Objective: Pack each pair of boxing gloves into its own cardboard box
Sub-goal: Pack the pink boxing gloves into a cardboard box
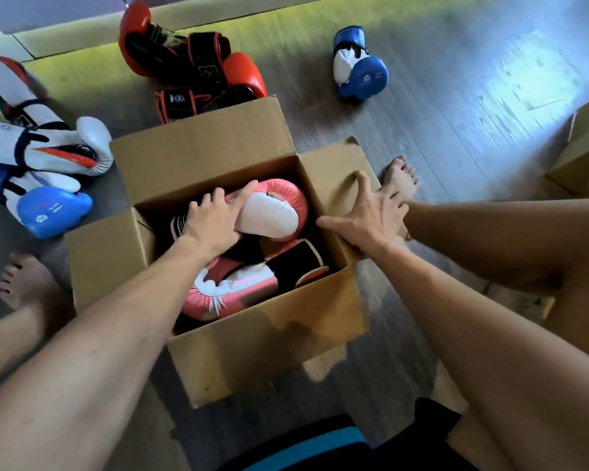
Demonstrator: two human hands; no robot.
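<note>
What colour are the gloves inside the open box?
Pink and white gloves with black cuffs; clearest in the head view, the only one.

Pink-and-white gloves (252,253) in a plain brown cardboard box (259,348).
</note>
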